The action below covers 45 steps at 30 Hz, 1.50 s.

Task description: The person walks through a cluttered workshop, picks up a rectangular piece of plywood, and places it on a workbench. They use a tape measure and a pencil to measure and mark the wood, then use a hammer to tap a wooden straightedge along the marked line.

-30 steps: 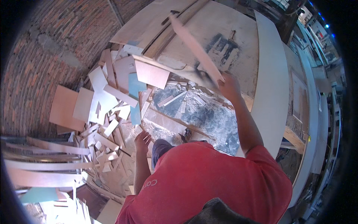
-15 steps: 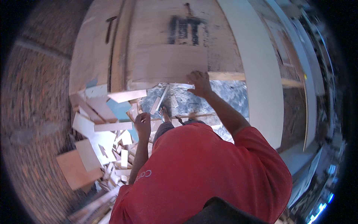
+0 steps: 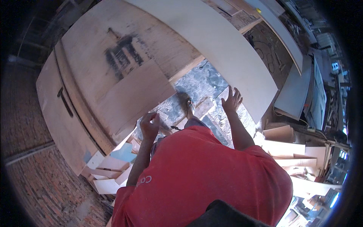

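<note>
Both hands empty: left hand (image 3: 150, 126) loosely curled by the plywood (image 3: 124, 87), right hand (image 3: 231, 101) spread open near the white board (image 3: 227, 53)

There is one view only, from a wide fisheye camera worn on the person's head, the left of a side-by-side pair. It looks steeply down over the person's own red shirt (image 3: 204, 178), which fills the lower middle of the frame close to the lens. Both forearms rise from that shirt into the centre, ending at the left hand (image 3: 150, 126) and right hand (image 3: 231, 100), fairly near the camera. Beyond them the view takes in the dark floor (image 3: 206, 85), a large plywood sheet (image 3: 113, 75) at upper left and a long white board (image 3: 227, 49) running to upper right. Straight edges bow toward the dark circular rim. No second view shares this scene.
</note>
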{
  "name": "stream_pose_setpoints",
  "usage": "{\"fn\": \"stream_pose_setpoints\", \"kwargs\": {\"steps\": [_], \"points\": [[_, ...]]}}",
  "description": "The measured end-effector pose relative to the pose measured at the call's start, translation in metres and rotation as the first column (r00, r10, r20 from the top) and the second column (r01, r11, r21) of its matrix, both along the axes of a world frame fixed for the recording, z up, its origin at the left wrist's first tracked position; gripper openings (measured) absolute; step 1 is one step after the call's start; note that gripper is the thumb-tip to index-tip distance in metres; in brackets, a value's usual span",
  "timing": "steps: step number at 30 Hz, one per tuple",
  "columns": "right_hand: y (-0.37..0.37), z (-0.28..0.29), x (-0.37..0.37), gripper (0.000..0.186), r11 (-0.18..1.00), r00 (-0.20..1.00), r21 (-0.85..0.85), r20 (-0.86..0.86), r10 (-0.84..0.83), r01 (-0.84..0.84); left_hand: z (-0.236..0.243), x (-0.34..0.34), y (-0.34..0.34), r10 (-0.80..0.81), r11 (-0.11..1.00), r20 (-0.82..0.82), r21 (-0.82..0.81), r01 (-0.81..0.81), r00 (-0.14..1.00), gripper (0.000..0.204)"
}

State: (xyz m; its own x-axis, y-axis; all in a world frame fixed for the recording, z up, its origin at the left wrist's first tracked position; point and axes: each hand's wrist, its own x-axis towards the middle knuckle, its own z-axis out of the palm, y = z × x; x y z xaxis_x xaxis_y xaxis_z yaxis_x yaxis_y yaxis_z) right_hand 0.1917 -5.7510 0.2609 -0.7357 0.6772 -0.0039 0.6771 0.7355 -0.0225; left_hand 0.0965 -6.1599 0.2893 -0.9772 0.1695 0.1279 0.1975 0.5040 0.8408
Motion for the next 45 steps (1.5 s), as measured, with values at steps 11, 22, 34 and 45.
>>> {"fn": "stream_pose_setpoints", "kwargs": {"steps": [11,22,34,45], "points": [[0.129,-0.001,-0.015,0.075,0.995,0.993,-0.063,0.084,0.083,-0.077,-0.019,-0.040,0.128,0.032,0.999,0.115,-0.025,-0.030,0.993,0.011],[0.179,-0.014,-0.011,0.068,0.967,0.968,0.048,0.023,0.250,-0.251,-0.014,-0.052,0.188,0.059,0.995,0.163,-0.092,-0.044,0.985,0.012],[0.219,0.005,-0.074,0.035,0.991,0.961,-0.033,-0.248,0.120,-0.132,-0.029,-0.104,0.201,0.017,0.990,0.015,-0.142,-0.015,1.000,0.008],[0.444,-0.115,-0.473,0.029,0.954,0.722,0.107,-0.631,0.284,-0.282,-0.016,-0.105,0.167,0.383,0.796,-0.163,-0.440,-0.414,0.909,0.022]]}}
